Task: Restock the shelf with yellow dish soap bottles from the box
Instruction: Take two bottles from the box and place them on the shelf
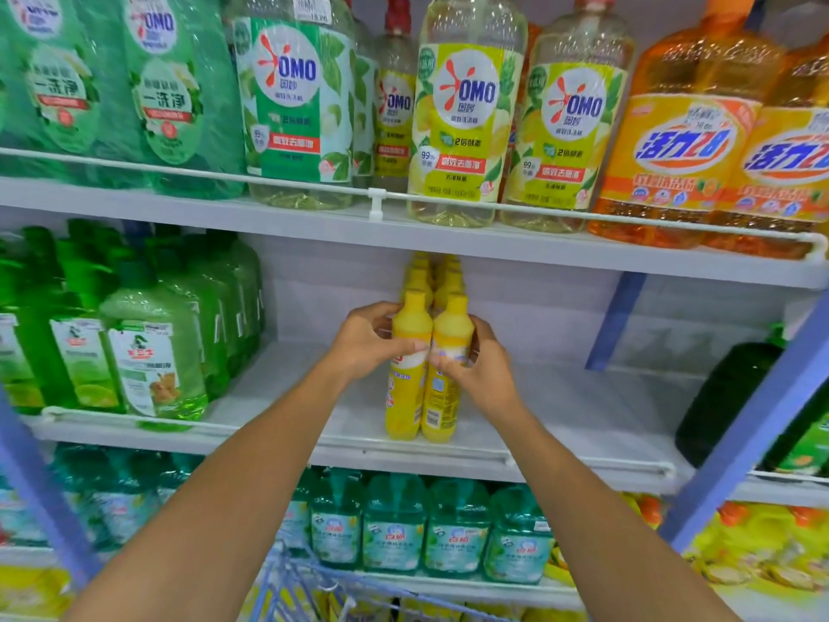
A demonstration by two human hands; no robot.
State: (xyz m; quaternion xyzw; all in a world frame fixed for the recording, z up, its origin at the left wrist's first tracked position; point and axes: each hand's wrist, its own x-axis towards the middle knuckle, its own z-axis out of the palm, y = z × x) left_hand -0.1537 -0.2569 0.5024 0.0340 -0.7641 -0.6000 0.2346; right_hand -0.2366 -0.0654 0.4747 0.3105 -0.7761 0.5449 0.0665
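Two yellow dish soap bottles stand side by side at the front of the middle shelf. My left hand grips the left bottle around its upper body. My right hand grips the right bottle the same way. Behind them, more yellow bottles stand in two rows running to the back of the shelf. The box is not in view.
Green soap bottles fill the middle shelf's left side; a dark green bottle stands at its right. Large OMO bottles and orange jugs sit on the shelf above. Teal bottles line the shelf below. A blue wire basket is at the bottom.
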